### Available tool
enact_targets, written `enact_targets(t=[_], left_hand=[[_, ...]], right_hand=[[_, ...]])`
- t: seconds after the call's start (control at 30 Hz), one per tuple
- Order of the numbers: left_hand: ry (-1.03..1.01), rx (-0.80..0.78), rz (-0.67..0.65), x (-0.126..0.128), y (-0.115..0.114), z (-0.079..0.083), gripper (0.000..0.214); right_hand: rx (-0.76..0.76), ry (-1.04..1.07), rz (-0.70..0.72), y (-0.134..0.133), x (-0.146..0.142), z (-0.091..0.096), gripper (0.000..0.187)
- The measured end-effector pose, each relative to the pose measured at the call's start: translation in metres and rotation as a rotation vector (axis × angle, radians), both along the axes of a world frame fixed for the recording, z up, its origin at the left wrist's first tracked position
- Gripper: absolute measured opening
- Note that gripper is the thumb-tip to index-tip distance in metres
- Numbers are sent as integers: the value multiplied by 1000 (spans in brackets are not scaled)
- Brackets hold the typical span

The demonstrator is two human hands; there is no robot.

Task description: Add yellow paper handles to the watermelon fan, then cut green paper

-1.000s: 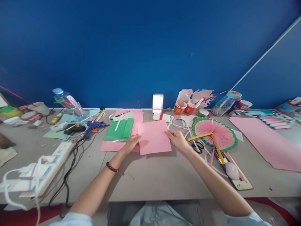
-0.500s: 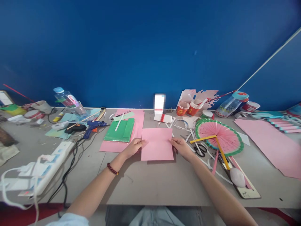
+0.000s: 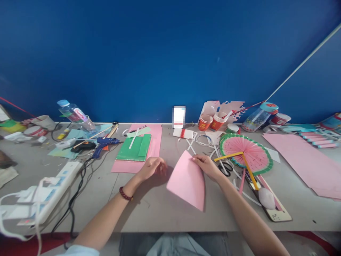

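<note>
Pink sheet (image 3: 186, 183) has swung askew: left hand (image 3: 154, 168) let go and sits just beside it, empty, fingers loosely curled. Right hand (image 3: 204, 164) alone pinches the sheet near its upper corner, over the table (image 3: 138, 217). Risk: one-point grip lets it bow, so it could crease or snag scissors (image 3: 225, 169) alongside.

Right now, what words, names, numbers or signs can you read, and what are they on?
No text reads clearly.
Bottle label: perhaps begins "G"; the rest is too blurred.
Red paper cups: gold marks, too blurred to read.
Pale strip at lower right: small dark marks, unreadable.
White upright rectangle by the wall: pixelated, unreadable.
Held pink paper: no writing visible.
</note>
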State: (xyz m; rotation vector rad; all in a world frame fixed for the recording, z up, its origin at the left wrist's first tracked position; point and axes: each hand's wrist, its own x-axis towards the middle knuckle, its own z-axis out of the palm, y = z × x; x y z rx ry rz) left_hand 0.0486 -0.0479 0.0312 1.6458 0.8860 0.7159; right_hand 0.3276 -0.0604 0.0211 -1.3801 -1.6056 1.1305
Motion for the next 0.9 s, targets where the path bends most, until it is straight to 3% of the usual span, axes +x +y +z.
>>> enact_targets(t=[0.1,0.17,0.27,0.37,0.5,0.73,0.9], left_hand=[[191,304,52,7,-6,8,37],[295,494,-50,13,-11,10,28],[437,649,-248,21,-15,5,31],[501,714,-316,23,-14,-3,32],[536,778,-282,19,-9,-6,36],[630,874,-99,11,0,-12,41],[679,891,-48,11,3,-18,24]], right_hand=[[90,-169,200,-7,-11,4,28],[214,-282,274,-10,-21,2,25],[376,-392,263,-10,-31,-6,21],[451,-471,202,-6,-30,-13,20],[471,-614,68,1,-16,-21,26],[490,-776,-176,7,-3,-31,39],[558,-716,31,1,-12,-26,38]])
